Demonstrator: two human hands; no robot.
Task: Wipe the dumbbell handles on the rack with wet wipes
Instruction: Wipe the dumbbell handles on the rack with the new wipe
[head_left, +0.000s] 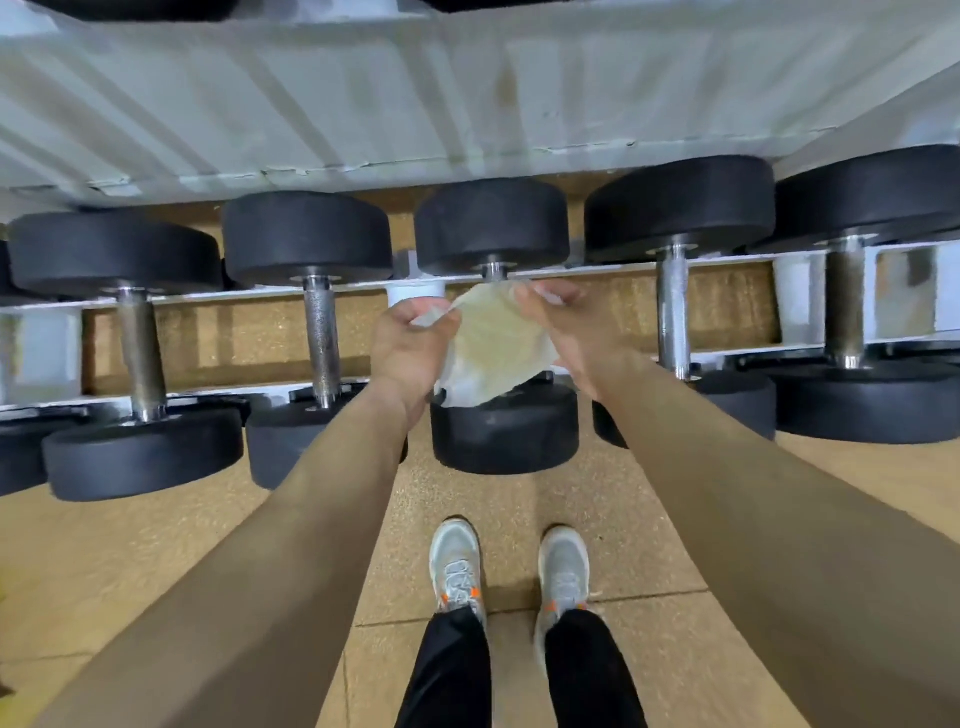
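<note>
**Wipe spread over the middle dumbbell, ready for its handle**

A person's left hand (410, 345) and right hand (563, 332) each pinch an edge of the wipe (493, 348), fingers curled on it. They hold it open above the middle dumbbell (491, 226) on the rack (47, 348). That dumbbell's grip is hidden beneath, so contact cannot be told. Four other handles (322, 332) stand bare alongside, and none shows whether it has been cleaned. The job looks at most partly done.

Spread wet wipe (493, 343) over dumbbell handle
</note>
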